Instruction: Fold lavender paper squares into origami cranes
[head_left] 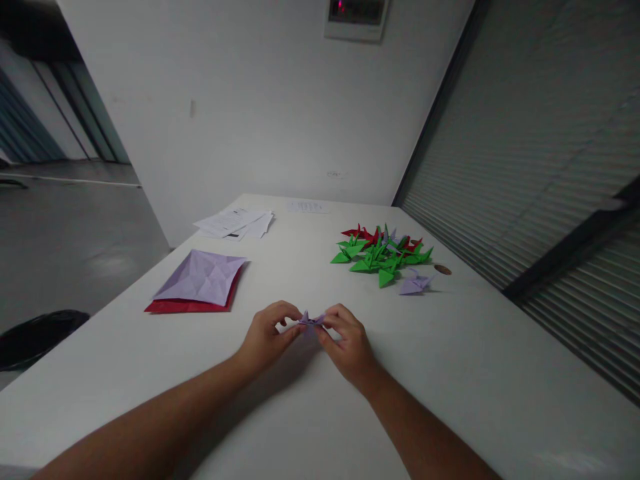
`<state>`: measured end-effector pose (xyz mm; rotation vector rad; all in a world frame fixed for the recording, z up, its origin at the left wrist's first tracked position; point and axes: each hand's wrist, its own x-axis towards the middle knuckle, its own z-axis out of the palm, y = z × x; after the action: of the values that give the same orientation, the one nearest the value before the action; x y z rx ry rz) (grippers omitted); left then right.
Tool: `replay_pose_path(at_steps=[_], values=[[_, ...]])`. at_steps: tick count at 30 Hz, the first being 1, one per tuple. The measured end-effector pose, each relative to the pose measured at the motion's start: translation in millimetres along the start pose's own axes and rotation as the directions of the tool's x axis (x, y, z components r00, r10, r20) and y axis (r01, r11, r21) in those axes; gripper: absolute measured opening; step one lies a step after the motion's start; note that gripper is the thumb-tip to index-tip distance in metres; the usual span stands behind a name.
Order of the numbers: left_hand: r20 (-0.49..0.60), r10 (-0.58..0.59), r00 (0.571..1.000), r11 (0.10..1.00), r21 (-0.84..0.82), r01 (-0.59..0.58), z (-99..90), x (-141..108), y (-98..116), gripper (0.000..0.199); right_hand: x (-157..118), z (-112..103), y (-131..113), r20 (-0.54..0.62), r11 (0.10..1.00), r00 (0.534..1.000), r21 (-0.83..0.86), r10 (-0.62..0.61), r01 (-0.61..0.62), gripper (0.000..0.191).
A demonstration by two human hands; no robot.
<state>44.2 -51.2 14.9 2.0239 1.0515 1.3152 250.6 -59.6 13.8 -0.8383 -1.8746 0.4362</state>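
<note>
Wall [250,87]: white, one, behind the table; a small scrawl low on it cannot be read. Table [450,393]: white, one. Window blind [515,133]: one, along the table's right side. Black bin liner [43,340]: one, beside the table's left edge.

Square paper stack at left: lavender sheet [200,277], creased, over red paper [185,307]; layers cannot be counted. White printed sheets [233,222]: at least three, overlapping, beyond the stack; print too small to read. One more faintly marked sheet [307,207] near the far edge.

Crane heap [373,257] at right: green, red and lavender paper cranes; they hide one another, so no firm total.

Hands, two, side by side at near centre. Left hand [267,337]: thumb and fingers pinched on the left end of the folded lavender paper [312,322]. Right hand [350,343]: same pinch, right end. Piece is held just above the table; fingertips cover both ends.

Lone lavender crane [415,285]: one, just in front of the heap. Brown disc [443,269]: one, beside it.
</note>
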Motion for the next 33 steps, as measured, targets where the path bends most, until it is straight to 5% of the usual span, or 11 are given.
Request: replay_pose_path(at_steps=[22,33], values=[[0.116,-0.253,0.961,0.936,-0.222,0.273,3.4,-0.1,-7.2,0.026,2.3,-0.3,2.4,0.021,0.984,0.992,0.122,0.126,-0.128,0.006],[0.149,-0.148,0.978,0.946,-0.267,0.184,3.7,-0.7,-8.0,0.025,0.3,3.4,6.5,0.068,0.947,0.977,0.243,0.201,-0.212,0.014]])
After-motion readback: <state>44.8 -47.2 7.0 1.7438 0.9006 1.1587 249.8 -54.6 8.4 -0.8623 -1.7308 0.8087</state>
